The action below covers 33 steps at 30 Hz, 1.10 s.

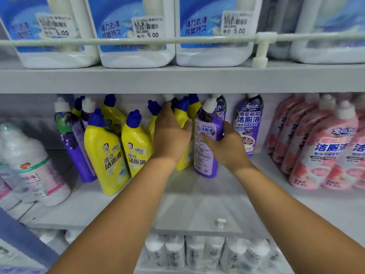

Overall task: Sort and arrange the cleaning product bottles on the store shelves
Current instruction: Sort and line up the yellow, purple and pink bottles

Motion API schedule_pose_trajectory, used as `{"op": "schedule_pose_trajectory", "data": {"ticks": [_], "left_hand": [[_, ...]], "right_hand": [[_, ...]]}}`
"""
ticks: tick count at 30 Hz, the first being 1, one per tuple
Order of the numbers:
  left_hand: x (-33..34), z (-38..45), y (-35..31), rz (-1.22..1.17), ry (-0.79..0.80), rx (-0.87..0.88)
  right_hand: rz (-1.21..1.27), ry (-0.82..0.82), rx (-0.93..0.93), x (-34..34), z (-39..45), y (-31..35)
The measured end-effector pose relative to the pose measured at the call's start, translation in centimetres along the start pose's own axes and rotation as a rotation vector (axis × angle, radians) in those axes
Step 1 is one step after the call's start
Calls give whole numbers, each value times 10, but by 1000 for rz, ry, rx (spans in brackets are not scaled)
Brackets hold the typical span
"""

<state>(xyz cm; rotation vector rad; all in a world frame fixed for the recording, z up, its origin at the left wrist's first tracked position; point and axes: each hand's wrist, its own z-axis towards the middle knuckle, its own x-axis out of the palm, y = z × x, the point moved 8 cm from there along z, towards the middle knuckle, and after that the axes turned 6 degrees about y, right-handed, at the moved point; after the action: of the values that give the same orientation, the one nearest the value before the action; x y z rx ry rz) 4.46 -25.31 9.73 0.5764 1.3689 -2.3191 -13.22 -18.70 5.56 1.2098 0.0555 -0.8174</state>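
Right hand (223,143) clamped a purple bottle (206,147); left hand (169,135), fingers straight, pressed yellow bottles (182,119); pink bottles (324,151) stood rightward.

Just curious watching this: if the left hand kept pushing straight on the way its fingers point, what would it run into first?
Probably the yellow bottle behind its fingers: the left hand points up and back into that cluster, already touching it. A dark bottle with a white cap stands just beyond, though depth is unclear.
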Motion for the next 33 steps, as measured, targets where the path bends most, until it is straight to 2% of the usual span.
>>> {"op": "schedule_pose_trajectory", "data": {"ticks": [3, 6, 9, 12, 16, 20, 26, 28, 30, 32, 33], "left_hand": [[19, 17, 11, 196, 119, -145], [20, 5, 12, 170, 139, -107], [-4, -30, 12, 84, 61, -22], [-54, -67, 20, -60, -82, -13], [-102, -94, 40, 12, -60, -69], [-141, -100, 67, 67, -175, -156], [-147, -102, 79, 50, -242, -162], [-150, -113, 54, 139, -387, -49], [-138, -125, 4, 254, -522, 212], [-104, -113, -32, 173, -387, 413], [-86, -97, -39, 135, -293, 425]], "right_hand": [[26, 27, 33, -6, 0, -8], [24, 51, 77, -17, -1, -17], [55, 64, 87, -29, 0, -28], [97, 85, 83, -30, 1, -35], [109, 70, 73, -27, 0, -40], [114, 69, 51, -23, -2, -36], [109, 70, 48, -22, -7, -31], [118, 65, 55, -22, -9, -30], [109, 65, 58, -23, -10, -30], [96, 70, 65, -24, -10, -28], [93, 73, 70, -25, -9, -28]]}}
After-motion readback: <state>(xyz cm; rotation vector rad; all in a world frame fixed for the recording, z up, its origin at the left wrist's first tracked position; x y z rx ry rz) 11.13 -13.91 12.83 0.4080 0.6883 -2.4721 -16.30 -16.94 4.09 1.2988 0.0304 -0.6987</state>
